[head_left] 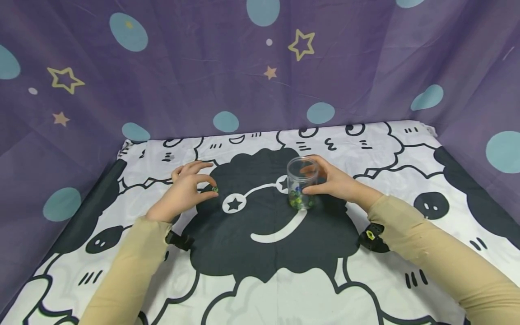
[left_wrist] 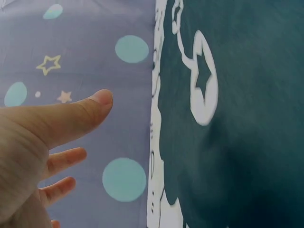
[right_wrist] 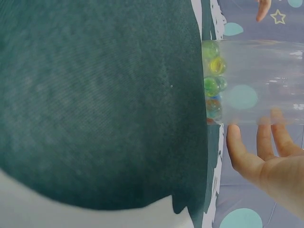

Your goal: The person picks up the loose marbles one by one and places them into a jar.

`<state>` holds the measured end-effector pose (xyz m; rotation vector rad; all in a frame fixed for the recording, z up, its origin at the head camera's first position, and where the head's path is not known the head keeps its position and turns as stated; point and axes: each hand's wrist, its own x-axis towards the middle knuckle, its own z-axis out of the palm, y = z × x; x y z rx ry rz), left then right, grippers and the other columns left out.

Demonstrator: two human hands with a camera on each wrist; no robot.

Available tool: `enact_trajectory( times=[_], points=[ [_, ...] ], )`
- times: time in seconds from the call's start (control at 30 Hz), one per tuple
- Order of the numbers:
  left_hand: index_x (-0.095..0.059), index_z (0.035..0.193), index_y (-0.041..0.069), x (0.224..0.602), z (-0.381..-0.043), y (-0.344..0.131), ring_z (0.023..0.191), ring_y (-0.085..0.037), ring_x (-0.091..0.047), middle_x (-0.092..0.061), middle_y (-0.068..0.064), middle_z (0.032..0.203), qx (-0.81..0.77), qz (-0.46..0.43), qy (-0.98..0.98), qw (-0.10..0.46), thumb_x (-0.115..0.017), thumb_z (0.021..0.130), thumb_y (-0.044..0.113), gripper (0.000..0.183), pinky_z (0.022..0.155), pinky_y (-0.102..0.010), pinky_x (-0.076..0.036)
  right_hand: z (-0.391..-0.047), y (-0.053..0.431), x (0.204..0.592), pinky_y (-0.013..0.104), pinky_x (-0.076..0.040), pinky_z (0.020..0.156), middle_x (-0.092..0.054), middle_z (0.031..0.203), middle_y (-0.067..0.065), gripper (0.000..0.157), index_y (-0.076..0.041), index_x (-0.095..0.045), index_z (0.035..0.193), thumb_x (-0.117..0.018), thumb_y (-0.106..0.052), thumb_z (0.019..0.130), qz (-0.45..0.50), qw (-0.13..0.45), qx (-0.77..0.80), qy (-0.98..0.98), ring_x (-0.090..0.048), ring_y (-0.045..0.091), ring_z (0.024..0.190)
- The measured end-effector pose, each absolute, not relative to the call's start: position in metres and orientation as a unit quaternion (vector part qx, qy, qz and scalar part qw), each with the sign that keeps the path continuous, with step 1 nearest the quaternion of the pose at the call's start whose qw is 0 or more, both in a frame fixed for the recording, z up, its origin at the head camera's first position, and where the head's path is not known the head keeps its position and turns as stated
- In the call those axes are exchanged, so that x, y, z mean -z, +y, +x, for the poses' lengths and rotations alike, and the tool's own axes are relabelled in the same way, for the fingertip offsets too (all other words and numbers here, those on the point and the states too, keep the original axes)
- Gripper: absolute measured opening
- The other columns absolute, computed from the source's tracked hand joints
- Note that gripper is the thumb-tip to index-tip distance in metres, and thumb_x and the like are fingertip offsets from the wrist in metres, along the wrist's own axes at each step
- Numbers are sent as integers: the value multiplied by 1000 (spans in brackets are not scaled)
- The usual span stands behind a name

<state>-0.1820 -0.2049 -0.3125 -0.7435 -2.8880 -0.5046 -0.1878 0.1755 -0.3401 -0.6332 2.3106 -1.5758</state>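
Observation:
My left hand (head_left: 184, 193) pinches a small greenish glass marble (head_left: 215, 189) between thumb and forefinger, above the left side of the dark patch on the cloth; the other fingers are spread. In the left wrist view the thumb (left_wrist: 80, 116) hides the marble. A clear plastic jar (head_left: 301, 174), upright and without a lid, stands on the cloth to the right. Green, yellow and blue marbles (right_wrist: 212, 86) lie at its bottom. From the right side my right hand (head_left: 331, 180) holds the jar, thumb low on its wall and fingers around the far side.
A black-and-white cartoon cloth (head_left: 280, 293) covers the table. Behind it and at both sides hangs a purple curtain (head_left: 195, 81) with stars and blue spots. Each wrist carries a black camera strap, the right one (head_left: 373, 237) close over the cloth.

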Motion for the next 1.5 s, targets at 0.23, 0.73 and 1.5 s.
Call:
enact_trajectory(
  times=[0.23, 0.73, 1.5],
  points=[
    [-71, 84, 14, 312, -186, -191, 136, -40, -26, -46, -16, 140, 179, -260, -946, 73, -80, 76, 21, 14, 102, -64, -8, -188, 175, 342, 44, -47, 91, -45, 137, 23, 75, -10, -28, 144, -72, -6, 83, -220, 137, 545, 798, -44, 40, 127],
    [-70, 85, 14, 297, -191, -159, 138, -38, -24, -44, -14, 143, 210, -281, -932, 92, -80, 76, 21, 15, 105, -62, -7, -188, 177, 344, 45, -49, 89, -43, 138, 24, 76, -10, -27, 145, -71, -7, 84, -221, 138, 544, 797, -45, 41, 126],
    [-70, 91, 15, 280, -197, -88, 140, -29, -26, -45, -7, 143, 269, -328, -901, 91, -75, 82, 25, 14, 108, -60, -9, -189, 176, 340, 46, -47, 91, -44, 137, 24, 75, -10, -27, 144, -71, -7, 84, -223, 136, 541, 800, -45, 41, 125]
  ],
)
